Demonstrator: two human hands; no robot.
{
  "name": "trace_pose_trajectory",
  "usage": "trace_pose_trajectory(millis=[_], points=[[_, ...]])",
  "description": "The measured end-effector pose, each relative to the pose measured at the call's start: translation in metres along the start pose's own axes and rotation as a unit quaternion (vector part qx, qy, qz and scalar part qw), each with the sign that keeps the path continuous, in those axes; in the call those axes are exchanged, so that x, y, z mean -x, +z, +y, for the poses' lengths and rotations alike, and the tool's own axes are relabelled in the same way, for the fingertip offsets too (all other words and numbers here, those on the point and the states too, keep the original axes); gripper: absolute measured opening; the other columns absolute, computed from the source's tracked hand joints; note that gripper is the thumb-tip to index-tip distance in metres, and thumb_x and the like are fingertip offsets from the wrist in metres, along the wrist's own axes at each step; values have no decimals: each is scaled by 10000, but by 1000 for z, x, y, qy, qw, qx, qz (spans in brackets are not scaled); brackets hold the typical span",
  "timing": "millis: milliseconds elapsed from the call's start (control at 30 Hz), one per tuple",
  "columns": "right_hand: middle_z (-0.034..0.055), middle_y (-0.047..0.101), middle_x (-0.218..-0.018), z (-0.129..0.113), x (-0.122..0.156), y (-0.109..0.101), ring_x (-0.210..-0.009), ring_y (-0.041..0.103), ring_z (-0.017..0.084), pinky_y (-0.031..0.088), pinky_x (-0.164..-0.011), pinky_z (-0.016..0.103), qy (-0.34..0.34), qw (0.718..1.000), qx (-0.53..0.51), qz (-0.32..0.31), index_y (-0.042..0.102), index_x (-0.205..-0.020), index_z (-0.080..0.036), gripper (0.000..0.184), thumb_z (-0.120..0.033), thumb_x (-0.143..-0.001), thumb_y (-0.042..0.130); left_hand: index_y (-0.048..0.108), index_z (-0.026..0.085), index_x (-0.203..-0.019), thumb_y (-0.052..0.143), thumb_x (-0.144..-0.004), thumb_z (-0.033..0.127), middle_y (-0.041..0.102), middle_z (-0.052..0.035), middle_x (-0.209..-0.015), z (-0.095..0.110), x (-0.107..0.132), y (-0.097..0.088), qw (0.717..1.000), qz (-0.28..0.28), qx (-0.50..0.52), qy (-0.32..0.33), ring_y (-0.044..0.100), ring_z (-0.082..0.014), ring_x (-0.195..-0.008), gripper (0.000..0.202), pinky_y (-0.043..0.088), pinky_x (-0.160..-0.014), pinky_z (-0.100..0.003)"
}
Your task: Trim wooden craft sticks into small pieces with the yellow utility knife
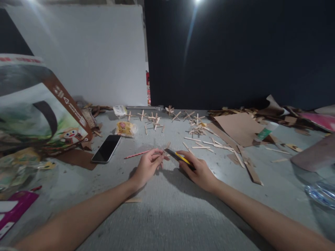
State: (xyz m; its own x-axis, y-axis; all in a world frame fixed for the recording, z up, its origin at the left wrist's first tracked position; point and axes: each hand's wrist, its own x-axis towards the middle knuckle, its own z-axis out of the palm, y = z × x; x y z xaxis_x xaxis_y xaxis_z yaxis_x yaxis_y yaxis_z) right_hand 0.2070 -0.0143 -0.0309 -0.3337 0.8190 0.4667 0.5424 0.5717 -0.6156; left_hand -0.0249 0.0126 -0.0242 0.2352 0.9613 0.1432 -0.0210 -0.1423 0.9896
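Observation:
My left hand (pixel 149 165) is closed in a pinch around a small wooden craft stick (pixel 168 144), whose tip pokes up past my fingers. In my right hand (pixel 199 171) is a yellow and black utility knife (pixel 183 158). Its dark blade points left and lies close to the stick; whether it touches cannot be made out. Just left of my left hand, a red and white striped pencil (pixel 136 154) rests on the grey table (pixel 162 219). Another flat stick (pixel 133 200) lies near my left forearm.
Loose craft sticks (pixel 201 147) and several crossed-stick pieces (pixel 156 122) spread behind my hands. A phone (pixel 106 149), a yellow wrapped packet (pixel 126 129) and a large bag (pixel 39 104) are leftward. Cardboard (pixel 237 129), a green-white tube (pixel 266 131) and a clear plastic item (pixel 320 193) lie rightward.

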Motion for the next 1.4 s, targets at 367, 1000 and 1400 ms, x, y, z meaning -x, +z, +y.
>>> trace_pose_trajectory(millis=[367,1000,1400], points=[[76,800,-988,6,0,1,-691,734,154,541,-643,220,-18,999,-27,6,653,-1316,-215,314,-337,-1060,518,597,166,-1023,789,-815,615,788,-89,-839,4,1,2,999,-11,27,-18,552,-82,-408,531,368,-382,-206],[37,737,-786,-3,-4,-4,-605,659,131,500,-576,202,1,997,-74,-14,691,-1236,-159,330,-369,-1049,519,567,184,-1022,806,-795,617,779,-64,-811,1,1,2,999,-16,22,-19,603,-105,-436,544,431,-403,-223],[55,762,-837,-2,-3,-3,-603,660,134,507,-567,208,-9,998,-60,-20,696,-1251,-176,330,-369,-1056,513,624,164,-850,753,-836,625,725,-53,-751,5,1,3,999,-53,-5,-10,576,-97,-455,479,415,-430,-234]])
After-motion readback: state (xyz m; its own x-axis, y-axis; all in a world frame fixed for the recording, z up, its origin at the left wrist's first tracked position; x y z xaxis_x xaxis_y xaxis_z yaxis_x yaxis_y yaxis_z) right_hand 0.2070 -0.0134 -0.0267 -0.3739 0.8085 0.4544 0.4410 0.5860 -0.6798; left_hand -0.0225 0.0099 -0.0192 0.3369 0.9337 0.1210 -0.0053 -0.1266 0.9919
